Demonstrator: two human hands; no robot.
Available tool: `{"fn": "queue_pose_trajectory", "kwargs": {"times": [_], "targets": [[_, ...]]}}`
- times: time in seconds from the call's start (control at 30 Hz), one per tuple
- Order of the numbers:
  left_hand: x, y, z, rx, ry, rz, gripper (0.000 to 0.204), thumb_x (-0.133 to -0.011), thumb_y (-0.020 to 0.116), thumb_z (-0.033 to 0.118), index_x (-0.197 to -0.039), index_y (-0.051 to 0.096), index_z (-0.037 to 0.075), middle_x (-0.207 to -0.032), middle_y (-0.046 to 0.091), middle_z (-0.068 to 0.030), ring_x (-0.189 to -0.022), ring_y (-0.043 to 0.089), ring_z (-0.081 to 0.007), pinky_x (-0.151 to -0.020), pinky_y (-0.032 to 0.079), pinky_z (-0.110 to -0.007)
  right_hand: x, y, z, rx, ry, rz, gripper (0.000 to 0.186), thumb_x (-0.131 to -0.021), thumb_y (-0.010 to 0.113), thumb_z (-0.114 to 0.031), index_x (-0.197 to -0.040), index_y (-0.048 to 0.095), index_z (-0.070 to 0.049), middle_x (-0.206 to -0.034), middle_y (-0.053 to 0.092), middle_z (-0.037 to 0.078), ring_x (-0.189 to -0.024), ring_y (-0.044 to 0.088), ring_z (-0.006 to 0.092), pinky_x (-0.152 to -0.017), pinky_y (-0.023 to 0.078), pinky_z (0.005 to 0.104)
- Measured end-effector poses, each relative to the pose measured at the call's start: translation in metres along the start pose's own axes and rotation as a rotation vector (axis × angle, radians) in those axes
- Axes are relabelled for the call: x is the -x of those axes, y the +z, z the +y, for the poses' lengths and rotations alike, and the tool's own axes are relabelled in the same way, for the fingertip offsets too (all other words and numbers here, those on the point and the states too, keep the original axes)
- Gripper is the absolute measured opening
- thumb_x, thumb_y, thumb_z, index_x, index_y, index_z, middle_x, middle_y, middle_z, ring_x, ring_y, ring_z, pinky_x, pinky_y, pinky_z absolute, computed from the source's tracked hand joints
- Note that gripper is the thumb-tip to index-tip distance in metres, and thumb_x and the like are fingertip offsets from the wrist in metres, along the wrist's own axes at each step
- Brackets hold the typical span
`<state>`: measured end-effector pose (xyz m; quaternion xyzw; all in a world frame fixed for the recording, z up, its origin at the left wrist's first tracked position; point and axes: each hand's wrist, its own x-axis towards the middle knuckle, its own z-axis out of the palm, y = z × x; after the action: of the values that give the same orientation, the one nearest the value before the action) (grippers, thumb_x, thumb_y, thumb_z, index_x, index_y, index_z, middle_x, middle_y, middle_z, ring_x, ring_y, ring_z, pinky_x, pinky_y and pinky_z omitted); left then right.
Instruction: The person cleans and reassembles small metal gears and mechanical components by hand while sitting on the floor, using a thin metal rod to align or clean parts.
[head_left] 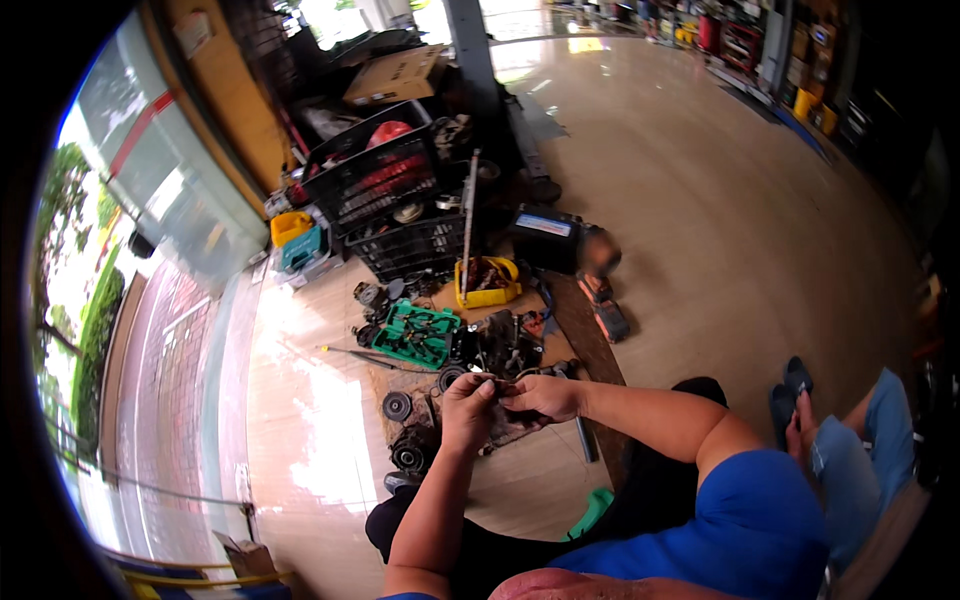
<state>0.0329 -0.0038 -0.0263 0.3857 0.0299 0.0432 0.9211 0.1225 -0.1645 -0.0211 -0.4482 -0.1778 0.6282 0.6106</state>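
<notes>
My left hand (467, 408) and my right hand (545, 397) meet in front of me, above a worn cardboard sheet with dirty machine parts. The fingers of both hands are pinched together around something small and dark, mostly hidden by them. Just left of my left hand lies a round black pulley (397, 406). A second dark part with a pulley face (408, 456) rests nearer to me. Beyond my hands are a cluster of greasy metal parts (505, 345) and an open green tool case (415, 336) with dark tools in it.
A yellow tub (492, 294) with rusty parts stands beyond the case. Black crates (370, 180) are stacked behind it. On the right are a black box (545, 238) and an orange-and-black cordless power tool (605, 305). Someone in blue shorts (850, 460) sits at my right.
</notes>
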Motion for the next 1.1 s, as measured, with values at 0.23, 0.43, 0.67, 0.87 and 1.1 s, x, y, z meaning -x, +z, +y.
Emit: {"fn": "queue_pose_trajectory", "kwargs": {"times": [0.23,0.43,0.67,0.87,1.1], "targets": [[-0.008,-0.007,-0.014,-0.194,0.082,0.127,0.016,-0.091,0.062,0.008,-0.103,0.064,-0.002,-0.096,0.068,-0.0072,-0.088,0.063,-0.0141,-0.081,0.05,-0.027,0.002,0.006,-0.001,0.503,-0.243,0.41,0.015,-0.094,0.06,-0.018,-0.093,0.068,-0.004,-0.068,0.055,-0.005,-0.055,0.048,0.0034,-0.049,0.037,0.0203],[0.0,-0.01,-0.008,-0.02,0.037,0.214,0.017,-0.092,0.059,0.006,-0.106,0.061,-0.002,-0.101,0.067,-0.0127,-0.093,0.066,-0.0212,-0.083,0.054,-0.032,-0.006,0.001,0.01,0.55,-0.26,0.492,0.014,-0.093,0.061,-0.011,-0.097,0.069,0.0,-0.074,0.061,-0.002,-0.061,0.054,0.0041,-0.055,0.047,0.0211],[-0.003,-0.021,-0.011,-0.125,0.092,0.13,0.018,-0.093,0.058,0.006,-0.108,0.061,-0.004,-0.1,0.067,-0.0136,-0.094,0.066,-0.0223,-0.086,0.053,-0.033,-0.004,0.002,0.004,0.702,-0.347,0.405,0.014,-0.093,0.059,-0.009,-0.096,0.068,0.002,-0.075,0.063,-0.001,-0.066,0.057,0.0054,-0.058,0.051,0.0227],[-0.002,-0.015,-0.002,-0.03,0.023,0.127,0.019,-0.093,0.059,0.007,-0.107,0.061,-0.005,-0.1,0.067,-0.0127,-0.095,0.065,-0.0208,-0.086,0.053,-0.031,-0.006,0.004,0.001,0.661,-0.332,0.434,0.016,-0.095,0.056,-0.01,-0.095,0.067,0.002,-0.073,0.063,0.001,-0.063,0.056,0.0059,-0.057,0.046,0.022],[-0.001,-0.018,0.0,-0.149,0.046,0.111,0.019,-0.09,0.065,0.01,-0.103,0.064,-0.004,-0.095,0.069,-0.0093,-0.088,0.066,-0.0157,-0.081,0.053,-0.027,-0.006,-0.003,0.007,0.625,-0.258,0.364,0.018,-0.095,0.056,-0.013,-0.104,0.067,-0.001,-0.071,0.06,-0.004,-0.058,0.05,0.0028,-0.053,0.041,0.0208]]}}
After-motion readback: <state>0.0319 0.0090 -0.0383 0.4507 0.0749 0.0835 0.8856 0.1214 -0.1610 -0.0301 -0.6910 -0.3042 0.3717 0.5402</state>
